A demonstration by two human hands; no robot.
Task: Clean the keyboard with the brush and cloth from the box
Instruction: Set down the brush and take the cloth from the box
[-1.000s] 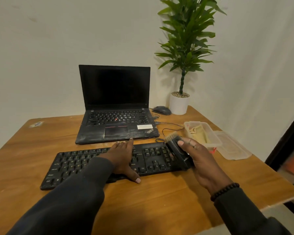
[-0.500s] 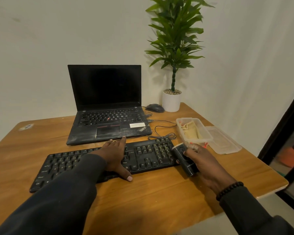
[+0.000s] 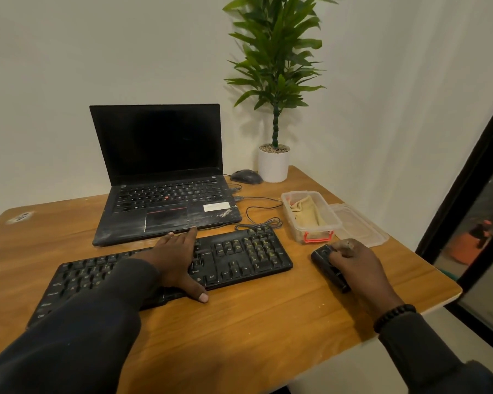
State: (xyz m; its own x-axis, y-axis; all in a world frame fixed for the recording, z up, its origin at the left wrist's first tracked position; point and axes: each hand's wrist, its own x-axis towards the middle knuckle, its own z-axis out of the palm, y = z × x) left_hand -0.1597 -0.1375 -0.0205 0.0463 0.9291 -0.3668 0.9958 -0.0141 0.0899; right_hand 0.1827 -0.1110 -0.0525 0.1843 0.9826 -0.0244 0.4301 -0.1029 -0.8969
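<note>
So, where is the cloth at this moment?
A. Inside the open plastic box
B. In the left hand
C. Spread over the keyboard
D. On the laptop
A: the beige cloth lies inside the open plastic box, whose lid sits beside it on the table.

Your left fingers (image 3: pixel 182 240) lie flat on the black keyboard (image 3: pixel 239 257). Your right fingers (image 3: pixel 343 247) curl over the black brush (image 3: pixel 325 265); the beige cloth (image 3: pixel 306 213) lies in the clear box (image 3: pixel 325 228) just beyond.

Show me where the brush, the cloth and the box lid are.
brush (image 3: pixel 322 258), head view, black body.
cloth (image 3: pixel 306 213), head view, folded middle.
box lid (image 3: pixel 359 226), head view, flat centre.
</note>
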